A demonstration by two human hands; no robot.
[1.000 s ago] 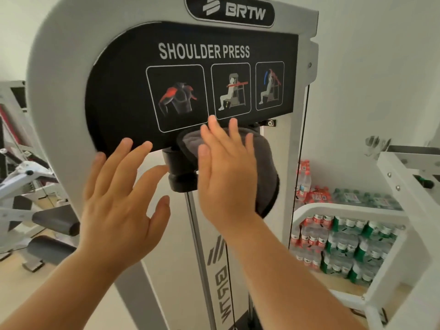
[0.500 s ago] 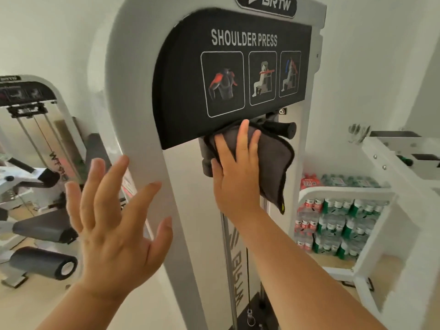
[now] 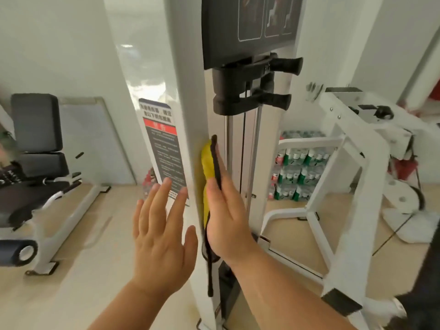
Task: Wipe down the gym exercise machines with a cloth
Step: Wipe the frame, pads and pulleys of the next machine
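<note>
The white shoulder press machine fills the middle, its upright post (image 3: pixel 190 96) running top to bottom and its black sign panel (image 3: pixel 247 29) at the top. My right hand (image 3: pixel 226 217) presses a cloth (image 3: pixel 206 163), yellow on one side and dark grey on the other, flat against the post's inner edge. A dark strip of the cloth hangs below my wrist. My left hand (image 3: pixel 162 236) hovers open, fingers spread, just left of the post and holds nothing.
Black handles (image 3: pixel 281 65) stick out under the sign panel. A white machine frame (image 3: pixel 352 177) stands at the right, with shrink-wrapped bottle packs (image 3: pixel 297 172) behind it. A black padded bench machine (image 3: pixel 35 148) sits at the left. A notice sticker (image 3: pixel 164 144) is on the post's side.
My right hand has slid the cloth down from under the sign panel to the post's edge, showing its yellow side. My view dropped lower. The left hand stayed open beside the post.
</note>
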